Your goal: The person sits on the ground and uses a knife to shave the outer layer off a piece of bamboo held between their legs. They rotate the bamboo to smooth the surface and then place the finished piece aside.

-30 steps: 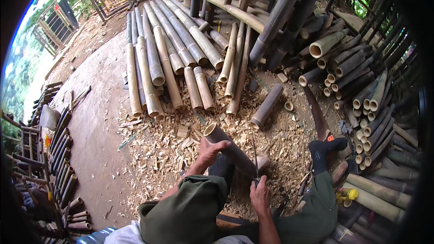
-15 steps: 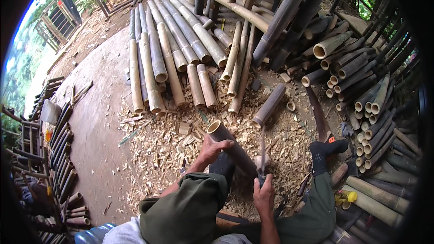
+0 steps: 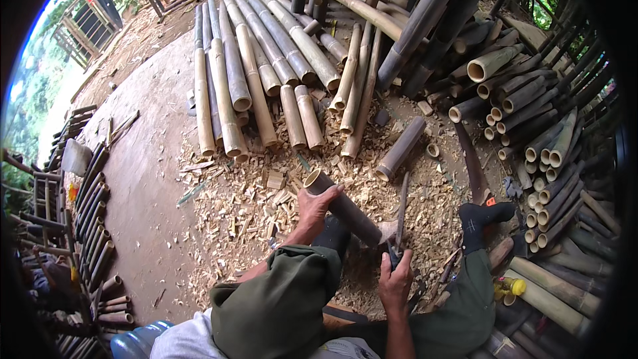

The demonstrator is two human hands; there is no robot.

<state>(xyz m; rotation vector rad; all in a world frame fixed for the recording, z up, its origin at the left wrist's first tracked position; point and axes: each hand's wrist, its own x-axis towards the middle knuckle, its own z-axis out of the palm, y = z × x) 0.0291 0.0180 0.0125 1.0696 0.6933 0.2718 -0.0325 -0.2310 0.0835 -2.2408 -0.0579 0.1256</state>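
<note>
My left hand (image 3: pixel 317 207) is closed around a short, dark bamboo tube (image 3: pixel 353 218), near its open end. The tube slants down to the right, and its lower end shows a pale, cut surface. In my right hand (image 3: pixel 396 281) is the dark handle of a long-bladed knife (image 3: pixel 403 207), with the blade pointing up and away from me. The blade stands just right of the tube's lower end; whether the two touch I cannot tell. Pale wood chips (image 3: pixel 266 213) cover the ground around both hands.
Long bamboo poles (image 3: pixel 292 46) lie side by side ahead. A loose bamboo piece (image 3: pixel 401 149) and a small bamboo ring (image 3: pixel 432 150) rest on the chips. Stacked bamboo tubes (image 3: pixel 525 100) crowd the right side, and more bamboo (image 3: pixel 93 206) is piled at left. My socked foot (image 3: pixel 485 219) is at right.
My right hand and the knife have shifted right, away from the tube's lower end, and the blade has tilted rightward. My left hand still grips the tube, which has turned slightly.
</note>
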